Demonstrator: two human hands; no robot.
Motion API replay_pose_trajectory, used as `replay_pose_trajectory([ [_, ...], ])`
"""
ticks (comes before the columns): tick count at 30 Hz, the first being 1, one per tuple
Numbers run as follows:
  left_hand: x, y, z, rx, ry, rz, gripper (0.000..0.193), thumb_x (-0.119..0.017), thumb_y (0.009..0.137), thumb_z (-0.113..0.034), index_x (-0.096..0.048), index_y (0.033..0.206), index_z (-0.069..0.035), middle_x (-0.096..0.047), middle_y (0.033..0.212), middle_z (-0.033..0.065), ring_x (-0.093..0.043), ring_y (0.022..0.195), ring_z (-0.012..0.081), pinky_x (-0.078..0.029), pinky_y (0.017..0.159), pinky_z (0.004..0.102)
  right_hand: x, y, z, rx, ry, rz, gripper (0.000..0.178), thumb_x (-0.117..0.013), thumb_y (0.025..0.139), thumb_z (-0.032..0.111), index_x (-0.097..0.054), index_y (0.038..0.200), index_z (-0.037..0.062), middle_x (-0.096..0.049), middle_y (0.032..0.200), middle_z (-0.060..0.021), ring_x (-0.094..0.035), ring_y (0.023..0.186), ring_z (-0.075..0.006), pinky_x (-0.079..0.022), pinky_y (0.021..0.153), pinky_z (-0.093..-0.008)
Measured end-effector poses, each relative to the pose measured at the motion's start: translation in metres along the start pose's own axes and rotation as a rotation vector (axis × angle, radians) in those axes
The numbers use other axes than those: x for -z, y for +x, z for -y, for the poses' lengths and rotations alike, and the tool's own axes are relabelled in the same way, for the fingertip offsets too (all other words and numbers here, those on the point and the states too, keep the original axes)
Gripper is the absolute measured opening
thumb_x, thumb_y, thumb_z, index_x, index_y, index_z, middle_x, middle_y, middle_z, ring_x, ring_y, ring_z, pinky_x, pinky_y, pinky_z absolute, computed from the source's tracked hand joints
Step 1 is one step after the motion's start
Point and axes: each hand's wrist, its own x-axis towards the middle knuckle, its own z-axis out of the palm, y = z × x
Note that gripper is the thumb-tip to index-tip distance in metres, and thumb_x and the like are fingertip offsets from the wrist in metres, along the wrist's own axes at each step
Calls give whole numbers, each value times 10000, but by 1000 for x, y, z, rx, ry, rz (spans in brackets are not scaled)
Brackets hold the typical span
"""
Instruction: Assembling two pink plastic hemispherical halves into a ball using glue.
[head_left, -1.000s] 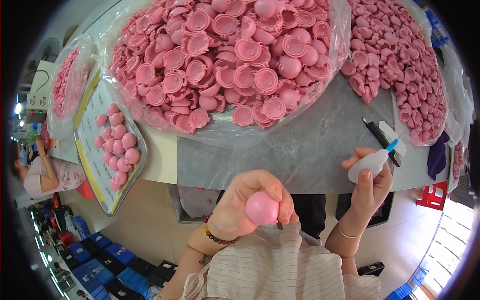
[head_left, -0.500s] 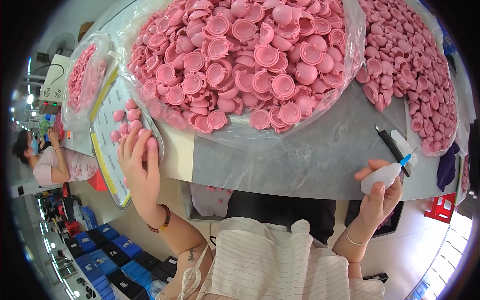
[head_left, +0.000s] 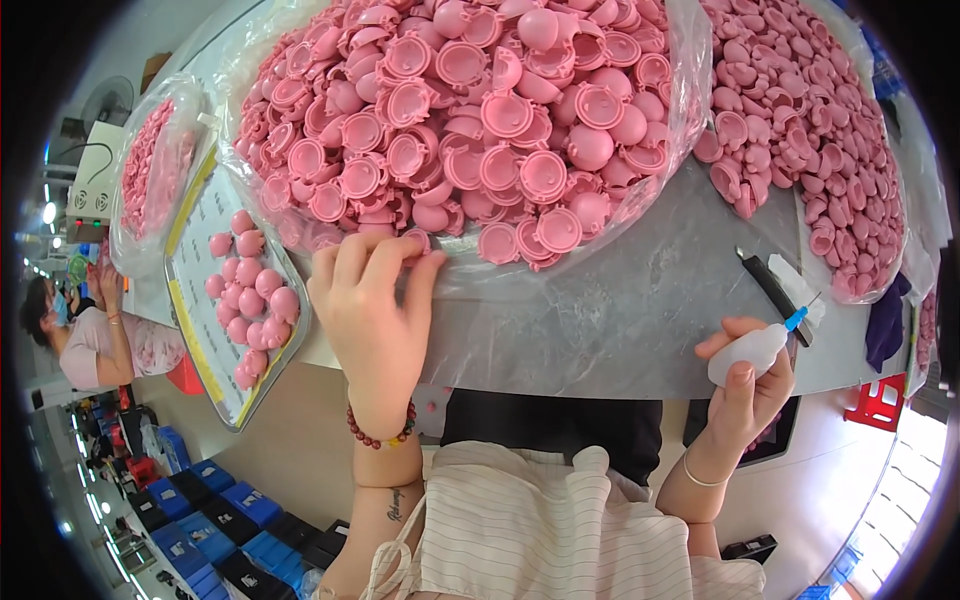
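My left hand (head_left: 372,300) is at the near edge of a big heap of pink plastic half-shells (head_left: 505,115), its thumb and fingers closing round one small pink half-shell (head_left: 419,239), partly hidden by the fingers. In my right hand (head_left: 748,385), over the table's front edge, is a white squeeze bottle (head_left: 748,354) with a blue needle tip (head_left: 796,319) angled up and to the right. Left of my left hand, several assembled pink balls (head_left: 265,284) rest on a tray (head_left: 208,365) with yellow-edged lining.
Clear plastic wrap (head_left: 690,90) surrounds the large heap. A second heap of pink parts (head_left: 830,140) covers the right side. A black-handled cutter (head_left: 772,290) lies on the grey tabletop (head_left: 540,330) beside white paper. At far left, another person (head_left: 110,335) works near a bag of pink parts (head_left: 150,165).
My left hand has moved right, away from the balls on the tray, to the near edge of the pink heap. The right hand still grips the bottle. The view has shifted slightly.
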Motion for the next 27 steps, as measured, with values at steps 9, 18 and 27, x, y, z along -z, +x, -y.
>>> replay_pose_trajectory([
  [9, 16, -31, -54, -83, -1080, 488, 101, -568, 736, -26, -495, 804, -16, -522, 1012, 242, -543, 882, 223, -430, 750, 321, -22, -20, 26, -199, 561, 116, 482, -612, 710, 411, -516, 865, -34, -587, 707, -156, -580, 676, -228, -457, 601, -296],
  [18, -7, -55, -79, 229, -1719, 586, 378, -579, 760, -45, -368, 1069, 7, -462, 1085, 269, -563, 877, 248, -469, 739, 320, -25, -31, 10, -135, 634, 280, 603, -542, 782, 367, -272, 1151, -26, -559, 677, -138, -537, 544, -171, -422, 485, -241],
  [27, 1, -57, -84, 575, -1957, 565, 428, -627, 722, -51, -380, 1064, 16, -461, 1087, 267, -570, 874, 257, -485, 755, 342, -13, -7, 17, 395, 415, 108, 432, -668, 682, 353, -476, 872, 15, -426, 644, -26, -368, 496, -115, -228, 401, -226],
])
